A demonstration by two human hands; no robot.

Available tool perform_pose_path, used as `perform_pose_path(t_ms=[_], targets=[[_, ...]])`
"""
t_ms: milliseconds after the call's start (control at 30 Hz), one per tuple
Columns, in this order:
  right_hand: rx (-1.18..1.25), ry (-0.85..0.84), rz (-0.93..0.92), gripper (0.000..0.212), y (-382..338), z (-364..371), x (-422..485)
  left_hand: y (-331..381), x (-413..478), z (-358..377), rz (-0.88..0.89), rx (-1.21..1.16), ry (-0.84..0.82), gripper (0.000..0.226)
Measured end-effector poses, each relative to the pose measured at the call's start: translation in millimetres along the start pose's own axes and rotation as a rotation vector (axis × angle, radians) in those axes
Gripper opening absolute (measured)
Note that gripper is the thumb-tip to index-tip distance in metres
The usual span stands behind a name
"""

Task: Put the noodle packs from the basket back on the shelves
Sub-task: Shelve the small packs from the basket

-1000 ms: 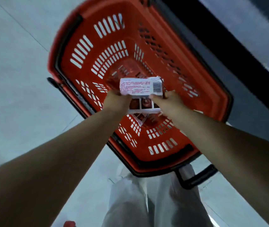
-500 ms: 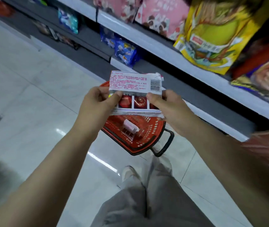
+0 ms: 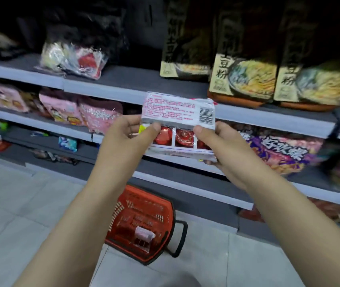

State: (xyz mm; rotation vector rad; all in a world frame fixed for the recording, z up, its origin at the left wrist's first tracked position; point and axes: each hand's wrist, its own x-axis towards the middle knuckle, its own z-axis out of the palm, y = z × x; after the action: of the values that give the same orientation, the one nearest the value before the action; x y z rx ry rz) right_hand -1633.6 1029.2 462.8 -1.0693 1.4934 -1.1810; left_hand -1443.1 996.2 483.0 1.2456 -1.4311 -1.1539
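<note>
A white noodle pack (image 3: 178, 112) with red print, a barcode and red food pictures is held up in front of the grey shelves (image 3: 136, 79). My left hand (image 3: 126, 135) pinches its left edge and my right hand (image 3: 219, 146) pinches its right edge, thumbs on the printed side. The red basket (image 3: 144, 216) stands on the floor below, close to the lowest shelf. One more small pack (image 3: 144, 237) lies inside it.
The shelves carry pink bags (image 3: 101, 117) at the left, tall dark noodle bags (image 3: 245, 75) at the upper right and a purple bag (image 3: 283, 152) behind my right hand. A clear wrapped bundle (image 3: 74, 59) lies on the upper shelf. Pale floor tiles (image 3: 20, 204) spread to the left.
Both hands lifted the pack out of the basket and up to shelf height. The view rose from the basket to the shelves.
</note>
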Motion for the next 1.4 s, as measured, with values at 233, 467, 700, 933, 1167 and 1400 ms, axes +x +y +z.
perform_pose_path(t_ms=[233, 467, 700, 933, 1167, 1400], targets=[[-0.004, 0.12, -0.175, 0.053, -61.6, -112.5, -34.6, 92.7, -23.2, 95.1, 0.178, -0.099, -0.002, 0.024], [-0.061, 0.286, -0.352, 0.068, -109.5, -235.4, -72.3, 165.3, -43.2, 206.2, 0.383, -0.127, -0.022, 0.019], [-0.142, 0.469, -0.487, 0.049, -150.3, -343.3, -89.4, 227.1, -41.5, 302.8, 0.547, -0.087, 0.005, 0.023], [-0.287, 0.734, -0.672, 0.027, -196.3, -420.4, -61.7, 291.1, -1.5, 371.8, 0.729, 0.04, -0.124, 0.014], [-0.477, 0.816, -0.571, 0.032, -237.5, -483.4, 1.7, 336.2, 82.5, 423.8, 0.613, 0.07, -0.361, 0.029], [-0.423, 0.663, -0.291, 0.058, -240.4, -516.4, 54.6, 351.0, 142.9, 463.4, 0.542, 0.285, -0.507, 0.011]])
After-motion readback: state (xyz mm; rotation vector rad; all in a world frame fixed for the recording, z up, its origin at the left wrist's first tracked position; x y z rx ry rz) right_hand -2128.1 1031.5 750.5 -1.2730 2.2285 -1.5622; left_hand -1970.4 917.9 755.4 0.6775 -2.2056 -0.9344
